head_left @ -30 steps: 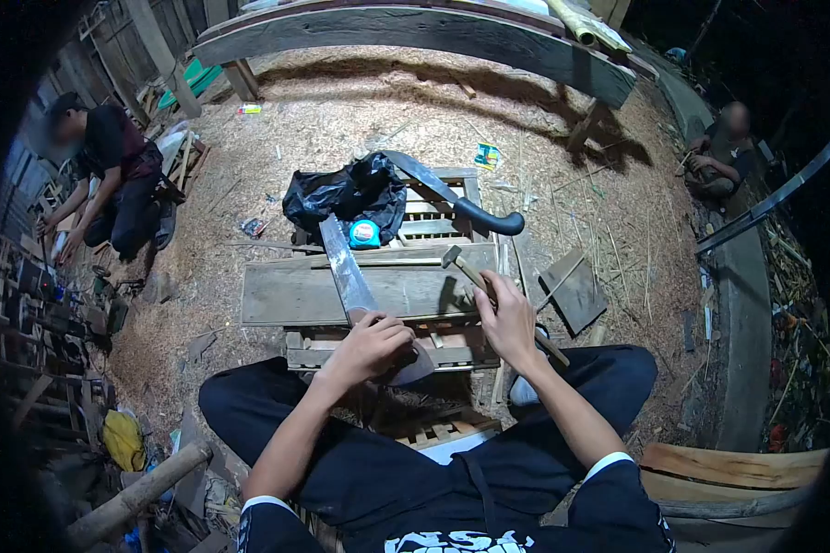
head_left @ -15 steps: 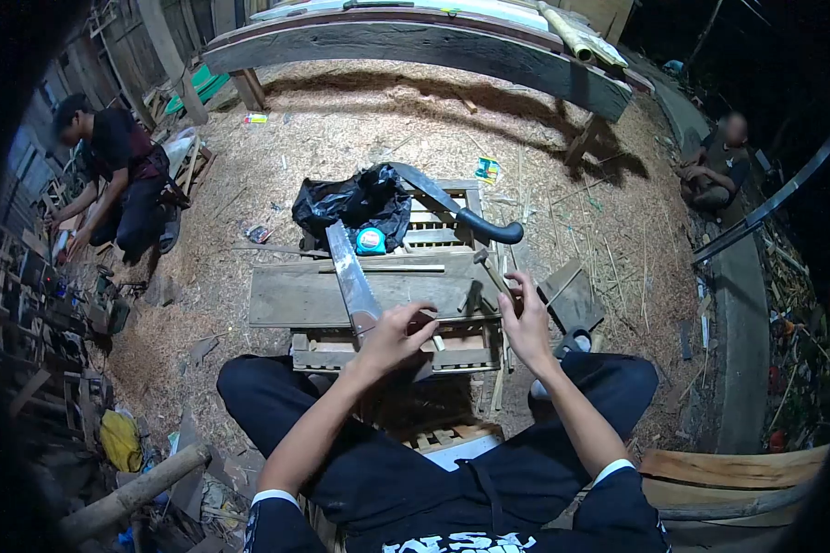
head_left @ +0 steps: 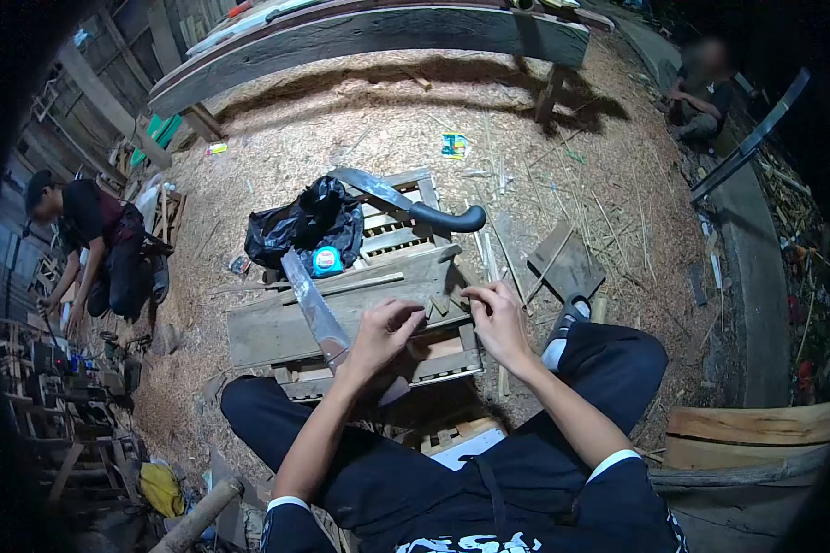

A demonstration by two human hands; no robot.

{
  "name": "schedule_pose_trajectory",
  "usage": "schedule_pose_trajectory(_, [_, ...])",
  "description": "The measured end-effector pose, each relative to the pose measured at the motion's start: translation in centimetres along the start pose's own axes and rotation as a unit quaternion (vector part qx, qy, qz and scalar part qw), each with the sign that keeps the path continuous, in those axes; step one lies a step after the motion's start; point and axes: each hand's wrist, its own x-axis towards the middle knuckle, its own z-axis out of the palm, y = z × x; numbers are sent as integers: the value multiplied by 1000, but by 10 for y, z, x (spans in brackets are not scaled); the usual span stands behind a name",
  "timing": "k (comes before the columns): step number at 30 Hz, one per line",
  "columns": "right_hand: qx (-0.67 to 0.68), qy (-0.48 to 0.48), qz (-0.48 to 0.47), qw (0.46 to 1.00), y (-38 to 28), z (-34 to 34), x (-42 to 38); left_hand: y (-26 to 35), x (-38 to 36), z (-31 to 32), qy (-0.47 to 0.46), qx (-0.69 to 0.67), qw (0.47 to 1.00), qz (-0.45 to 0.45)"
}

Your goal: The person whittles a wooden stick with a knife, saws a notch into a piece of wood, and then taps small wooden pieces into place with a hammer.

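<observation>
A wide wooden board (head_left: 258,336) lies across a slatted crate (head_left: 447,364) in front of my knees. My left hand (head_left: 378,336) is over the board's near edge beside the saw's handle, fingers curved and a gap showing inside the thumb. At the right end, my right hand (head_left: 500,327) has its fingertips drawn together; what they hold, if anything, is too small to make out. Short wood pieces (head_left: 438,304) sit between the hands. The handsaw (head_left: 312,304) lies diagonally across the board. A thin wood strip (head_left: 346,288) rests near a blue tape measure (head_left: 326,261).
Behind the board are a black plastic bag (head_left: 306,226) and a machete (head_left: 387,195) with a dark handle. A loose board (head_left: 567,261) lies right. One person (head_left: 111,244) crouches at left; another person (head_left: 701,97) sits at right. A long bench (head_left: 369,37) spans the back.
The view has shifted, moving the bench and board within it. My right hand's fingers have drawn closer together, and the hammer seen beside them earlier no longer shows clearly.
</observation>
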Motion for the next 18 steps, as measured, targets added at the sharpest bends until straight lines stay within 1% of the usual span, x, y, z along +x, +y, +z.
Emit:
schedule_pose_trajectory(1, [-22,3,-22,1000,2,2,-1,2,1,2,-9,-22,1000,-21])
schedule_pose_trajectory(2, [-50,-1,-17,999,4,3,-3,-4,2,3,-11,-25,999,-22])
schedule_pose_trajectory(4, [-46,10,-13,999,5,8,-2,-14,7,3,10,31,994,104])
schedule_pose_trajectory(7, [-46,22,0,999,9,14,1,-18,8,2,25,40,995,91])
schedule_pose_trajectory(8, [-65,37,9,997,10,16,2,-19,8,1,28,39,995,89])
schedule_pose_trajectory(9, [-84,52,18,995,11,18,2,-20,7,-1,24,77,992,92])
schedule_pose_trajectory(10, [-85,50,18,995,18,20,3,-21,6,-2,20,114,989,95])
schedule_pose_trajectory(11, [-94,49,23,994,29,24,4,-22,7,-2,21,113,989,94])
schedule_pose_trajectory(13, [-105,49,30,993,34,24,6,-21,9,-1,55,140,980,130])
schedule_pose_trajectory(15, [-82,21,52,995,34,22,8,-26,8,1,62,135,982,118])
schedule_pose_trajectory(17, [-93,20,54,994,27,23,8,-32,5,2,68,131,983,106])
schedule_pose_trajectory(18, [-102,21,55,993,24,24,9,-32,4,1,50,150,981,117])
